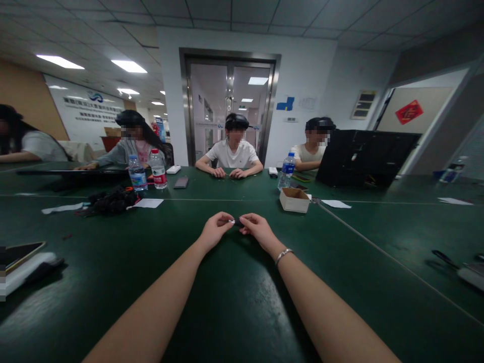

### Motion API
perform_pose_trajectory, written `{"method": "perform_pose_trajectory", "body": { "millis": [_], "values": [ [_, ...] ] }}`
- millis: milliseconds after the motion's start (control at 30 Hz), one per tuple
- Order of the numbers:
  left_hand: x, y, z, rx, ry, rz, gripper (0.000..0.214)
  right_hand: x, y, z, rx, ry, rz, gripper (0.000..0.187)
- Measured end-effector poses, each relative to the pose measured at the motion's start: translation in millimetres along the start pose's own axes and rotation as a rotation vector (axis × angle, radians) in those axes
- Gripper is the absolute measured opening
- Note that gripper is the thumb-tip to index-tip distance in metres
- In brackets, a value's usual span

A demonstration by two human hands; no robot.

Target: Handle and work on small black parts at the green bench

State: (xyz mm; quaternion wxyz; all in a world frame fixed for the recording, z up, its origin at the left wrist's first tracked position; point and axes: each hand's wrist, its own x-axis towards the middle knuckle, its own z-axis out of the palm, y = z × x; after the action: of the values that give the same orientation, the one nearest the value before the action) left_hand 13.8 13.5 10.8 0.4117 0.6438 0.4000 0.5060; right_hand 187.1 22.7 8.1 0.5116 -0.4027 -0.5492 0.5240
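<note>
Tiny dark piece (237,222) between left hand (215,230) and right hand (257,230)

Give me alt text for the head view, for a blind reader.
The left hand and right hand pinch one small dark item between them above a dark green table. Beyond sit an open cardboard box, water bottles and people seated on the far side.

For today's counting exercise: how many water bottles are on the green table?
3: a bottle and a second left of centre, a third by the box. A blurry thing far right may be another.
</note>
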Motion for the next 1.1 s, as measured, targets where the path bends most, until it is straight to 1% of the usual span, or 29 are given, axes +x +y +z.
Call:
{"method": "perform_pose_trajectory", "body": {
  "millis": [67, 133, 200, 233, 300, 367, 433, 500, 533, 600, 667, 767, 833, 900, 1000, 1100],
  "values": [
    [-0.4, 0.7, -0.2, -0.004, 0.015, -0.018, 0.033, -0.3, -0.9, 0.5, 0.003, 0.003, 0.007, 0.039],
    [0.2, 0.2, 1.2, 0.005, 0.041, -0.103, 0.037, -0.5, -2.0, 0.9, 0.003, 0.006, 0.014, 0.038],
    [0.8, -0.8, 3.3, 0.033, 0.036, -0.183, 0.035, -0.6, -2.7, 1.2, -0.002, 0.005, 0.013, 0.038],
    [0.9, -1.2, 4.2, 0.053, 0.028, -0.202, 0.033, -0.4, -2.9, 1.3, -0.006, 0.003, 0.011, 0.038],
    [0.5, -1.1, 5.0, 0.08, 0.013, -0.184, 0.028, 0.3, -2.8, 1.3, -0.012, 0.0, 0.007, 0.038],
    [-0.4, 0.0, 4.6, 0.073, 0.004, -0.123, 0.024, 1.2, -2.2, 1.0, -0.01, -0.002, 0.008, 0.038],
    [-0.9, 1.4, 3.8, 0.046, -0.003, -0.083, 0.029, 2.1, -1.4, 0.6, -0.006, -0.003, 0.012, 0.039],
    [-0.7, 1.9, 3.7, 0.027, 0.009, -0.113, 0.039, 2.5, -0.5, 0.0, -0.004, -0.003, 0.01, 0.039],
    [-0.3, 1.6, 3.9, 0.025, 0.017, -0.144, 0.04, 2.6, -0.1, -0.2, -0.005, -0.005, 0.008, 0.039],
    [0.5, 0.1, 4.8, 0.04, 0.013, -0.191, 0.035, 2.5, 0.5, -0.3, -0.01, -0.013, 0.0, 0.039],
    [1.1, -1.7, 5.5, 0.071, -0.008, -0.185, 0.032, 2.3, 0.8, -0.3, -0.02, -0.025, -0.008, 0.038],
    [1.1, -3.2, 5.1, 0.067, -0.025, -0.129, 0.026, 2.1, 0.8, -0.2, -0.03, -0.03, -0.013, 0.037],
    [1.1, -2.9, 4.4, 0.027, -0.01, -0.116, 0.029, 1.9, 0.5, -0.1, -0.029, -0.027, -0.014, 0.036],
    [1.2, -2.0, 4.1, -0.01, 0.018, -0.15, 0.035, 1.6, 0.0, 0.0, -0.024, -0.022, -0.013, 0.037],
    [1.6, -1.1, 5.0, -0.024, 0.026, -0.214, 0.032, 0.6, -1.0, 0.6, -0.015, -0.02, -0.016, 0.038],
    [1.4, -0.8, 6.1, -0.006, 0.007, -0.202, 0.028, -0.4, -1.8, 1.2, -0.015, -0.031, -0.02, 0.038]
  ]
}}
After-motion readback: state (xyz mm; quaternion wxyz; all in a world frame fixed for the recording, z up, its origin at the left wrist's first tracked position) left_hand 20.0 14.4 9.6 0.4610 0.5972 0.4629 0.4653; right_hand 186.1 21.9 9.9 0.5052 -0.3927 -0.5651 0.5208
